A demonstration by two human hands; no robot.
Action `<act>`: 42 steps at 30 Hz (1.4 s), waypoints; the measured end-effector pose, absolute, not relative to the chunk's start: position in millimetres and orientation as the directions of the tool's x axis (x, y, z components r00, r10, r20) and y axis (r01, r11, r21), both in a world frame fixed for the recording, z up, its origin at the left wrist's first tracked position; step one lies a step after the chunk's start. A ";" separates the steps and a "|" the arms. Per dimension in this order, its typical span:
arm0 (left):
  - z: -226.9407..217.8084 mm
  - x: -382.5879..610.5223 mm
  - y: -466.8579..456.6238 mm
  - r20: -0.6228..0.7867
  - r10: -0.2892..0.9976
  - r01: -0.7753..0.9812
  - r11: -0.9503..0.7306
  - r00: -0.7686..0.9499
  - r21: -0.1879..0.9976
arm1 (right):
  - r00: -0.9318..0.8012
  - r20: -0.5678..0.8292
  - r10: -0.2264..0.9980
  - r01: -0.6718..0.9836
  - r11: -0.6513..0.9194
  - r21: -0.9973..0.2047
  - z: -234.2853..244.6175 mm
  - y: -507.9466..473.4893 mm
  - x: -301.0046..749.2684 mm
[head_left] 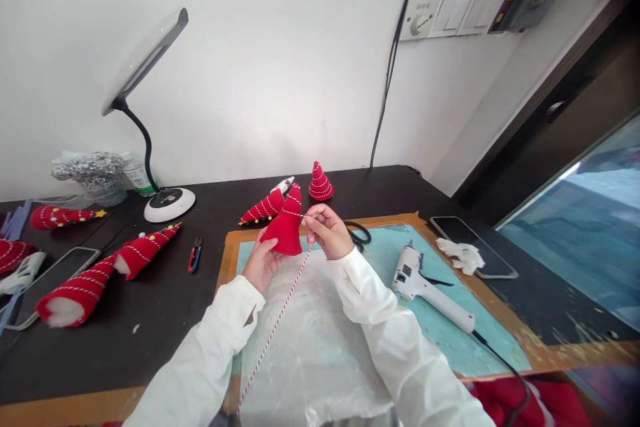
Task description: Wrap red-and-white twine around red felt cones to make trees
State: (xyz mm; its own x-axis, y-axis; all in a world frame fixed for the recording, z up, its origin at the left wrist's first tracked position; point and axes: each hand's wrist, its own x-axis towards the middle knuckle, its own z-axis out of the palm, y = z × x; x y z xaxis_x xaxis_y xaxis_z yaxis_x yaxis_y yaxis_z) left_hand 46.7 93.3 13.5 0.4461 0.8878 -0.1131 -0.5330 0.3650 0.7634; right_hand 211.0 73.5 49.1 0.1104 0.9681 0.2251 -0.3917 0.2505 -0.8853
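Note:
My left hand (264, 259) grips a red felt cone (286, 230) by its lower left side, its tip pointing up. White-and-red twisted cord wraps the upper part of this cone. On the cone's right, my right hand (329, 230) pinches the loose cord (285, 310), which hangs from the fingers down toward the front edge. Just behind the held cone lies a decorated red cone (263, 208) with cord and small coloured balls. Farther back stands another cord-wrapped red cone (320, 183).
A white glue gun (417, 280) lies on the blue mat (480, 340) at right, near a phone (493, 260) and crumpled tissue (460, 255). Left are a desk lamp (169, 205), thread snips (195, 255) and several red cones (80, 290). A plastic sheet (310, 360) covers the front middle.

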 end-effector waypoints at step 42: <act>17.6 47.5 91.0 -0.120 0.933 -0.486 0.283 0.340 0.827 | -0.159 -0.064 0.985 -0.377 -0.120 -0.918 44.8 72.3 201.3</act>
State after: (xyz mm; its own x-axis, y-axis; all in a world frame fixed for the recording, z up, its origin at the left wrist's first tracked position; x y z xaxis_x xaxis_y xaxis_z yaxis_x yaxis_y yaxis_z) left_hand 47.5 91.0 17.6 0.3400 0.9328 -0.1198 -0.4859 0.2833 0.8268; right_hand 201.3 72.3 44.8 -0.1593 0.9852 -0.0637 -0.3770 -0.1203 -0.9184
